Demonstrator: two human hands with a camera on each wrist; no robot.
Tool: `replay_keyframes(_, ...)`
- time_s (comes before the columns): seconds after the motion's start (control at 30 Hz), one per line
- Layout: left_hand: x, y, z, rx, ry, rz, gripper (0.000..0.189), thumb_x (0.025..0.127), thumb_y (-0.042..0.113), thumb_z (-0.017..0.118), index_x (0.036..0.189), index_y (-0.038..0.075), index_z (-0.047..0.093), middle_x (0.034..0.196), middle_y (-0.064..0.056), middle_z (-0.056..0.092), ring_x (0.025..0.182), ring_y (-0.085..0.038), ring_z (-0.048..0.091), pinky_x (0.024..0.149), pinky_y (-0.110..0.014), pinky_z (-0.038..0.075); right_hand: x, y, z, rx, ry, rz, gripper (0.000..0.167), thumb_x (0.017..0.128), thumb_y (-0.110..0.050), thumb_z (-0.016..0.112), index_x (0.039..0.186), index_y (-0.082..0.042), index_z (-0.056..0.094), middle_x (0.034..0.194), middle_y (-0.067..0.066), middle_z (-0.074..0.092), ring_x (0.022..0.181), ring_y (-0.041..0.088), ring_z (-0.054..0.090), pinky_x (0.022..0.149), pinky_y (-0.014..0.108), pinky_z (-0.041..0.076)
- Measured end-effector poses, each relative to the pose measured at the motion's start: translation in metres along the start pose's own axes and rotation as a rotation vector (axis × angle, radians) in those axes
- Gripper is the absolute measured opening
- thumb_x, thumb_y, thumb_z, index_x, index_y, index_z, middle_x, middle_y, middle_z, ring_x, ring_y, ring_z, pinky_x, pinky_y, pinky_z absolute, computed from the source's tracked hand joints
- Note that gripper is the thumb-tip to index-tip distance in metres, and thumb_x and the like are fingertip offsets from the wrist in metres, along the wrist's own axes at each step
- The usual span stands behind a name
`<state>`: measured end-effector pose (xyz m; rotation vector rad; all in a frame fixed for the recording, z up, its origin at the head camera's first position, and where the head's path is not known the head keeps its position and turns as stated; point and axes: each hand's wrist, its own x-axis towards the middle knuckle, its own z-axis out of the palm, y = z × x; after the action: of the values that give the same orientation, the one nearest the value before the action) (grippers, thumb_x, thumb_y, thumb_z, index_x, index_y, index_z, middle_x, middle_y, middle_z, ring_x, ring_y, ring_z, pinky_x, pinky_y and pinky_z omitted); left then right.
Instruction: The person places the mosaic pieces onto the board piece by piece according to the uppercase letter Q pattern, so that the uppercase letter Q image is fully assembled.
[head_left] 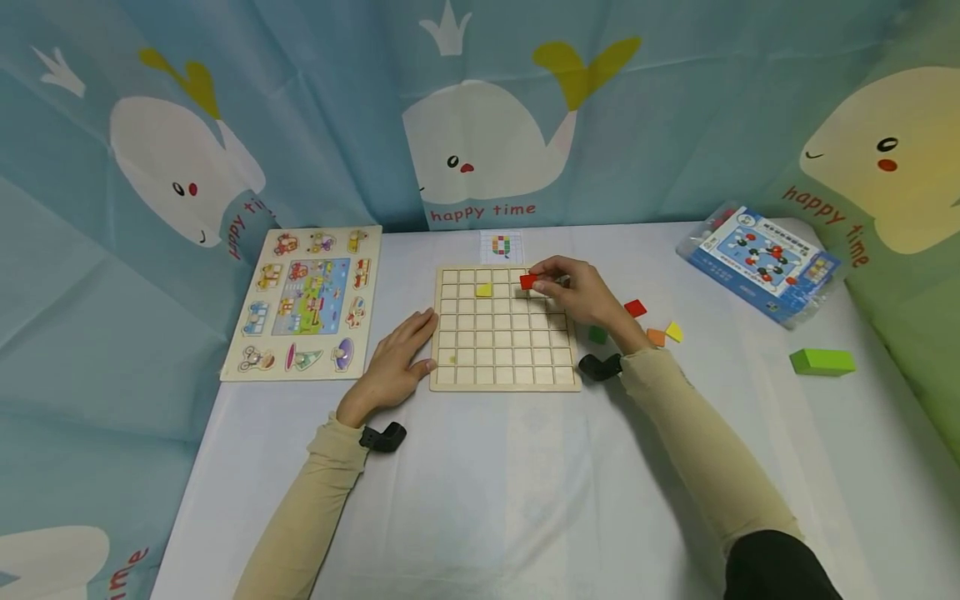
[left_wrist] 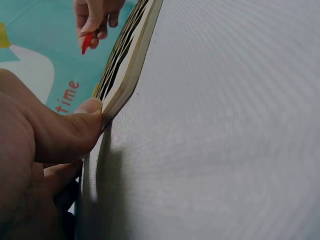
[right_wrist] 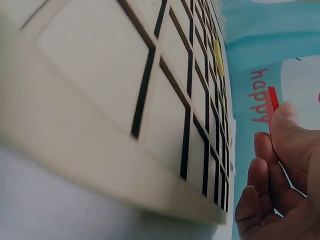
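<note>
Between thumb and fingertips, my right hand [head_left: 577, 290] pinches a red square tile [head_left: 528, 282] above the upper right of the wooden grid board [head_left: 506, 387]. The right wrist view shows the same red tile [right_wrist: 272, 107] raised over the board's surface. My left hand [head_left: 393, 362] lies with extended fingers along the board's left edge; its thumb touches the rim near the lower corner, as the left wrist view shows. One yellow tile [head_left: 483, 290] sits in a cell near the top of the grid.
Right of the board lie a red tile [head_left: 635, 308], a green tile [head_left: 597, 334], an orange tile [head_left: 656, 337] and a yellow piece [head_left: 674, 332]. A pattern card [head_left: 501, 247] is behind the board, a picture puzzle [head_left: 300, 304] left, a bagged blue box [head_left: 761, 262] and green block [head_left: 822, 362] right.
</note>
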<state>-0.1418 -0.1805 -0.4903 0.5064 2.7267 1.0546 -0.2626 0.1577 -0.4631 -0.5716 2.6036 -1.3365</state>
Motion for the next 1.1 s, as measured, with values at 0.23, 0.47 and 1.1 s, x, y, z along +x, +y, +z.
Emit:
replay_keyframes(0.23, 0.001, 0.001, -0.001, 0.000, -0.004, -0.001, 0.073, 0.104, 0.012, 0.064, 0.167, 0.005, 0.028, 0.176, -0.014, 0.022, 0.164, -0.037, 0.015, 0.127, -0.066, 0.013, 0.007, -0.004, 0.006, 0.013, -0.016, -0.009, 0.031, 0.106, -0.018, 0.068, 0.130, 0.000, 0.068, 0.130, 0.019, 0.069, 0.111, 0.033, 0.067, 0.092, 0.039, 0.054)
replay_keyframes(0.47, 0.001, -0.001, -0.001, 0.012, 0.002, 0.006, 0.073, 0.104, 0.012, 0.063, 0.167, 0.003, 0.028, 0.176, -0.015, 0.022, 0.164, -0.039, 0.015, 0.126, -0.067, 0.014, 0.014, -0.008, 0.011, -0.045, -0.027, -0.057, 0.029, 0.105, -0.016, 0.068, 0.128, 0.001, 0.069, 0.133, 0.020, 0.066, 0.120, 0.036, 0.060, 0.099, 0.049, 0.051)
replay_keyframes(1.1, 0.000, 0.000, -0.001, 0.006, -0.005, 0.004, 0.073, 0.104, 0.013, 0.063, 0.167, 0.003, 0.028, 0.176, -0.015, 0.022, 0.164, -0.039, 0.015, 0.127, -0.066, 0.014, 0.031, -0.011, 0.025, -0.134, -0.116, -0.037, 0.028, 0.102, -0.014, 0.071, 0.122, 0.006, 0.070, 0.122, 0.024, 0.070, 0.112, 0.038, 0.070, 0.103, 0.050, 0.053)
